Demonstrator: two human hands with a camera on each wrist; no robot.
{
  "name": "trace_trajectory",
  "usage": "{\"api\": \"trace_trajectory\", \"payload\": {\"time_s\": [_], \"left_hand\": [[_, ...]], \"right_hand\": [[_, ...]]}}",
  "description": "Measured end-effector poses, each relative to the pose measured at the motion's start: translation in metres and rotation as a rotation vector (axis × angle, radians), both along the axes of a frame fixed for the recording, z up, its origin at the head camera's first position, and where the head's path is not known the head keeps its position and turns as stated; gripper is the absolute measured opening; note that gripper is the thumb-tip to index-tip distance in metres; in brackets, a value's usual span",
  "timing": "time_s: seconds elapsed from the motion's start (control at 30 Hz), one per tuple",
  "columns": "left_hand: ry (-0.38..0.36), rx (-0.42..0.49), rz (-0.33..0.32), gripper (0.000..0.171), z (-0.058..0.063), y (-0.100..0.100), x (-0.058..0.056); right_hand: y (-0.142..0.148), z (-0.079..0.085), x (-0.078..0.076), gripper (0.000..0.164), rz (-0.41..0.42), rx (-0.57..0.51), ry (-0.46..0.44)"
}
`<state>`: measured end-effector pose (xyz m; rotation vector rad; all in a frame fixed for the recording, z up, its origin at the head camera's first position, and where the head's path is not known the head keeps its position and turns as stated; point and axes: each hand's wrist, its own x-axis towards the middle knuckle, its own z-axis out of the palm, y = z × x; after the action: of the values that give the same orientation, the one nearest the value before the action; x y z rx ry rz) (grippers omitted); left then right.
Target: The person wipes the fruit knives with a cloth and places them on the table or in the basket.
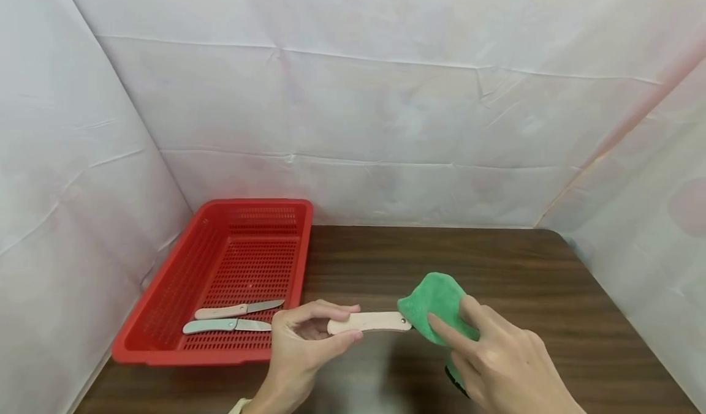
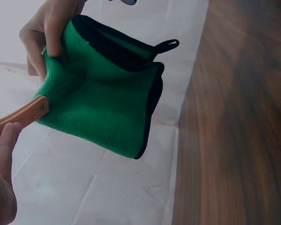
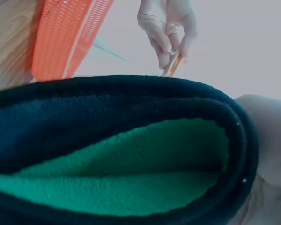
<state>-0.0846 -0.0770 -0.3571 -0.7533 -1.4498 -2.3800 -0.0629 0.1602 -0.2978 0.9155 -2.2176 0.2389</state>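
Note:
My left hand (image 1: 300, 353) pinches the pale pink handle of a knife (image 1: 369, 321) between thumb and fingers, in front of the red basket. The blade end is hidden inside a green cloth (image 1: 438, 304). My right hand (image 1: 504, 356) grips this cloth, its index finger lying along it near the knife's pivot. In the left wrist view, the cloth (image 2: 103, 112) hangs from the right hand with a black edge and a small loop, and the handle's pivot end (image 2: 40, 107) meets it. The folded cloth (image 3: 131, 187) fills much of the right wrist view.
A red perforated basket (image 1: 237, 357) stands at the left of the dark wooden table (image 1: 496, 255). Inside it lie two knives with blades out, one with a pink handle (image 1: 220, 312) and one mint green (image 1: 212, 326). Pale sheeting (image 1: 375, 108) walls the back and sides.

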Motion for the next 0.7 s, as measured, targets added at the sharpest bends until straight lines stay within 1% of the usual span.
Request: {"api": "trace_trajectory", "payload": {"time_s": [0.1,0.2,0.37,0.43,0.57,0.7], "left_hand": [[-0.002,-0.003,0.003,0.031,-0.002,-0.005,0.002],[0.013,0.003,0.003,0.032,-0.003,-0.014,0.004],[0.065,0.04,-0.029,0.035,-0.003,-0.031,0.006],[0.079,0.048,-0.041,0.036,-0.002,-0.036,0.007],[0.089,0.033,-0.039,0.035,-0.001,-0.041,0.008],[0.1,0.023,-0.042,0.036,-0.002,-0.043,0.008]], "right_hand": [[0.005,-0.003,0.0,0.046,-0.009,0.013,-0.003],[0.012,-0.005,0.0,0.047,-0.025,0.012,0.007],[0.024,-0.005,0.002,0.048,-0.055,-0.025,0.04],[0.027,-0.007,0.003,0.048,-0.067,-0.032,0.022],[0.031,-0.013,0.003,0.048,-0.08,-0.045,-0.013],[0.035,-0.015,0.002,0.048,-0.109,-0.058,-0.02]]}}
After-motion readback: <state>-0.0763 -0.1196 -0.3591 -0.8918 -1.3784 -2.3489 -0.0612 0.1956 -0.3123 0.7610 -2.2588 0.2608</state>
